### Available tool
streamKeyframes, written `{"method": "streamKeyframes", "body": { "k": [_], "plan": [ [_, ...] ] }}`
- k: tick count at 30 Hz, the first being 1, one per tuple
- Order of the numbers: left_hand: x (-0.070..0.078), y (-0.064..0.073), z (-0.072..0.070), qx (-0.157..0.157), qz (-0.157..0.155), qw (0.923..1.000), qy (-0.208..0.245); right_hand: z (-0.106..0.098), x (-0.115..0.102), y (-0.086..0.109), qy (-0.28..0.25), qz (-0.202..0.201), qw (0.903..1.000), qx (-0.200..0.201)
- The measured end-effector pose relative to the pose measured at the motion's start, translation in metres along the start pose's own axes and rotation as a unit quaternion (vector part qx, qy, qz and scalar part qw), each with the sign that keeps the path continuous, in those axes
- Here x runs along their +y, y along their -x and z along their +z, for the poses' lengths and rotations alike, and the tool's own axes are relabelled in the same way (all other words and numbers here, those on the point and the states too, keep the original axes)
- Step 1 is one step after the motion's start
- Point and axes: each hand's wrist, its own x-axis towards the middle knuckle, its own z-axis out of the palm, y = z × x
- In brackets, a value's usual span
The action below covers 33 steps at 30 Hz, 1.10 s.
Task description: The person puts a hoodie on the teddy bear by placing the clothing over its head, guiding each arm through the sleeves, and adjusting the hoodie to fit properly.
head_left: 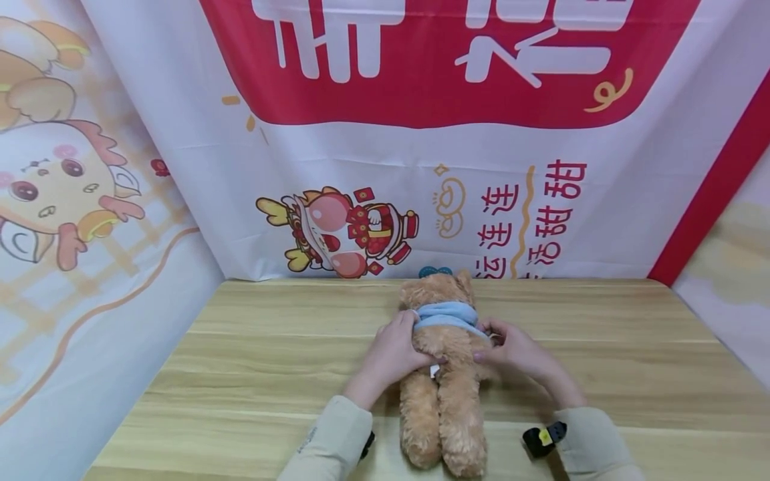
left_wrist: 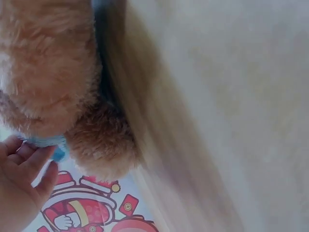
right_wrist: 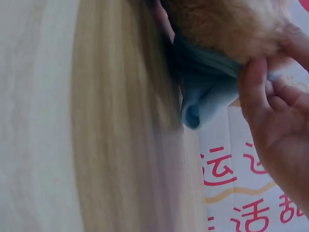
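A brown plush teddy bear (head_left: 454, 347) lies on the wooden table with its legs towards me and its head at the back edge. Bunched round its upper body is a light blue toy shirt (head_left: 448, 314); a rolled, tube-like opening of the shirt (right_wrist: 193, 116) shows in the right wrist view. My left hand (head_left: 397, 344) grips the shirt's left edge, its thumb across the bear's waist. On the other side my right hand (head_left: 511, 347) pinches the shirt's right edge against the fur. A small white tag (head_left: 434, 371) sticks out between the legs.
Beneath the bear is the wood-grain table (head_left: 271, 374). A white and red printed cloth (head_left: 361, 147) hangs right behind its back edge. Part of a teal object (head_left: 434, 271) peeks out behind the bear's head. A patterned cloth (head_left: 90, 200) covers the left side.
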Motion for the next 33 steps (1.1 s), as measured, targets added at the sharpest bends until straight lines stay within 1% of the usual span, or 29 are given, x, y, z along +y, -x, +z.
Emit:
{"method": "streamKeyframes", "body": {
  "k": [3, 5, 9, 13, 17, 19, 22, 25, 27, 30, 33],
  "plan": [
    [0.003, 0.001, 0.001, 0.019, 0.015, 0.9993, -0.028, 0.002, -0.002, 0.001, 0.04, -0.009, 0.998, 0.048],
    [0.004, 0.001, 0.002, 0.032, 0.024, 0.9981, -0.046, 0.004, -0.002, 0.001, 0.052, -0.022, 0.996, 0.069],
    [0.009, 0.001, 0.005, 0.046, 0.039, 0.9961, -0.064, 0.01, -0.001, -0.002, 0.069, -0.047, 0.9887, 0.125],
    [0.015, 0.0, 0.007, 0.048, 0.042, 0.9953, -0.072, 0.015, -0.003, -0.007, 0.101, -0.055, 0.9748, 0.191],
    [0.019, -0.002, 0.006, 0.041, 0.034, 0.9956, -0.077, 0.016, -0.007, -0.009, 0.144, -0.036, 0.9622, 0.228],
    [0.019, -0.002, 0.004, 0.033, 0.027, 0.9968, -0.068, 0.015, -0.008, -0.009, 0.163, -0.026, 0.9569, 0.239],
    [0.019, -0.004, -0.001, 0.011, 0.017, 0.9989, -0.043, 0.011, -0.008, -0.007, 0.185, -0.014, 0.9511, 0.247],
    [0.021, -0.007, -0.006, -0.011, 0.01, 0.9999, -0.007, 0.007, -0.008, -0.006, 0.193, -0.003, 0.9508, 0.242],
    [0.021, -0.008, -0.008, -0.023, 0.007, 0.9997, 0.007, 0.005, -0.008, -0.005, 0.195, 0.002, 0.9518, 0.236],
    [0.023, -0.012, -0.008, -0.03, 0.009, 0.9994, 0.016, 0.002, -0.008, -0.004, 0.195, 0.006, 0.9541, 0.227],
    [0.022, -0.017, -0.006, -0.04, 0.019, 0.9989, 0.012, 0.0, -0.008, -0.005, 0.195, 0.012, 0.9553, 0.222]
  ]
}}
